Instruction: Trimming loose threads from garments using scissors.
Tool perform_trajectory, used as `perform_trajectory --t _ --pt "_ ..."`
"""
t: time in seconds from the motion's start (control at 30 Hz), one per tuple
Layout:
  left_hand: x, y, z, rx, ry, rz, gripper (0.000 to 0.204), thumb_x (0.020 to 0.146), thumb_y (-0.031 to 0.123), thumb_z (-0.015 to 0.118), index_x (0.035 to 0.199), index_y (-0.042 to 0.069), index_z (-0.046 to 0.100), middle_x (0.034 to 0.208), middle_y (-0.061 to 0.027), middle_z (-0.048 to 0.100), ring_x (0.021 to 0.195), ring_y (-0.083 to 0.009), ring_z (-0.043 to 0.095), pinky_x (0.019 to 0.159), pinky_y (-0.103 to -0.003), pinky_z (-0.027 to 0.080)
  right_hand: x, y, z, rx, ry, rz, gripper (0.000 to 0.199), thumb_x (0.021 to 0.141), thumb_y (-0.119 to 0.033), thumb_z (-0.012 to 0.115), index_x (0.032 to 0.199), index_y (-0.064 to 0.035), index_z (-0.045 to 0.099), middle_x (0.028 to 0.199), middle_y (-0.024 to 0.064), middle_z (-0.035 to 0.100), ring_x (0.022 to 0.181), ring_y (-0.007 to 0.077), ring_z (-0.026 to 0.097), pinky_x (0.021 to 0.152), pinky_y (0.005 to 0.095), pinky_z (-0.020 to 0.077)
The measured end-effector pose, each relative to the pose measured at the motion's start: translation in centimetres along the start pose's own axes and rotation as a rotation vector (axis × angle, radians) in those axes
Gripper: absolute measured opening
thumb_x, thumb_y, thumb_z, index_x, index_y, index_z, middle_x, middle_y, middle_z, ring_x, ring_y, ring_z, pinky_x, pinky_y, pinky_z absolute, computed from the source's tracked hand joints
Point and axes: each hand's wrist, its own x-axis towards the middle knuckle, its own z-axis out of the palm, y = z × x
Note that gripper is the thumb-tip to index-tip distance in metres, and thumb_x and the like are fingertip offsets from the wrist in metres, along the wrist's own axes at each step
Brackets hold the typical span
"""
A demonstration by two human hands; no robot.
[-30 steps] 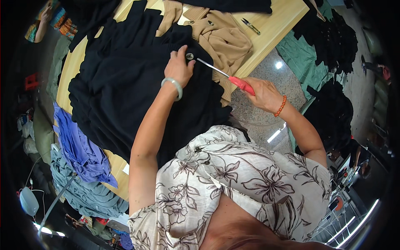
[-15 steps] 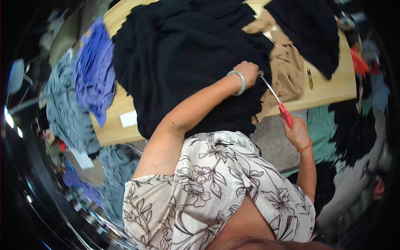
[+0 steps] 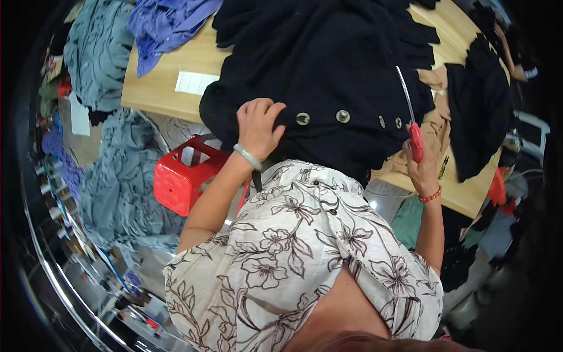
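Note:
A black knit garment (image 3: 328, 64) lies spread over the wooden table, its near edge hanging toward me. Several round buttons (image 3: 342, 117) run in a row along its near part. My left hand (image 3: 256, 126) rests on the garment's near left edge, thumb apart from the fingers, nothing visible in it. In my right hand (image 3: 421, 167) is a red-handled tool (image 3: 416, 142) with a long slim metal blade; the fingers are wrapped round its handle. The blade points away from me over the garment's right side. Whether it is scissors, I cannot tell.
Tan garments (image 3: 435, 126) and another black garment (image 3: 478, 111) lie at the table's right, beside a small dark tool (image 3: 444, 167). Purple cloth (image 3: 170, 26) and a white paper strip (image 3: 196, 83) are at left. A red stool (image 3: 176, 185) and grey-blue cloth heaps (image 3: 120, 182) stand left.
My left hand has gone from the garment's right side to its near left edge. The tool's tip has moved away from it and now points forward. A row of buttons shows now.

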Motion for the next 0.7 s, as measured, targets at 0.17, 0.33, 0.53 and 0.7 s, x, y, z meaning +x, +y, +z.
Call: perform_trajectory --t 0.17,0.33,0.53,0.7 --pt "-0.5 2.9 -3.7 -0.267 0.154 0.128 0.03 0.063 0.002 0.066 0.093 0.009 0.063 0.09 -0.0062 0.057 0.096 -0.0269 0.055 0.095 -0.044 0.038 5.9 -6.7 -1.6 -0.053 -0.117 -0.157 0.04 0.088 -0.001 0.057 0.128 -0.004 0.054 0.1 0.0193 0.065 0.092 0.0333 0.066 0.079 0.0381 0.0495" --pt "-5.7 1.8 -8.9 -0.061 0.226 0.007 0.029 0.058 0.002 0.061 0.086 0.009 0.063 0.083 -0.006 0.054 0.089 -0.0268 0.056 0.094 -0.048 0.04 12.8 -13.4 -3.1 -0.141 -0.022 -0.502 0.039 0.087 -0.006 0.061 0.125 -0.0061 0.055 0.1 0.0185 0.066 0.088 0.0398 0.064 0.078 0.0422 0.0497" --pt "-10.4 -3.6 1.0 -0.59 0.35 -0.555 0.089 0.075 0.018 0.08 0.148 0.013 0.03 0.142 -0.0192 0.038 0.127 -0.0351 0.042 0.108 -0.05 0.03 22.6 -19.0 3.8 -0.351 -0.102 -0.708 0.043 0.085 -0.017 0.067 0.126 -0.0093 0.056 0.11 0.0148 0.065 0.097 0.0328 0.064 0.083 0.0443 0.0481" --pt "-10.8 -3.7 6.8 -1.712 0.46 -1.317 0.082 0.08 0.025 0.079 0.147 0.021 0.032 0.144 -0.0053 0.044 0.127 -0.0257 0.045 0.096 -0.051 0.041 29.7 -18.7 9.4 -0.67 -0.207 -0.627 0.042 0.086 -0.022 0.064 0.126 -0.0118 0.055 0.114 0.0055 0.065 0.104 0.0237 0.063 0.083 0.041 0.0434"
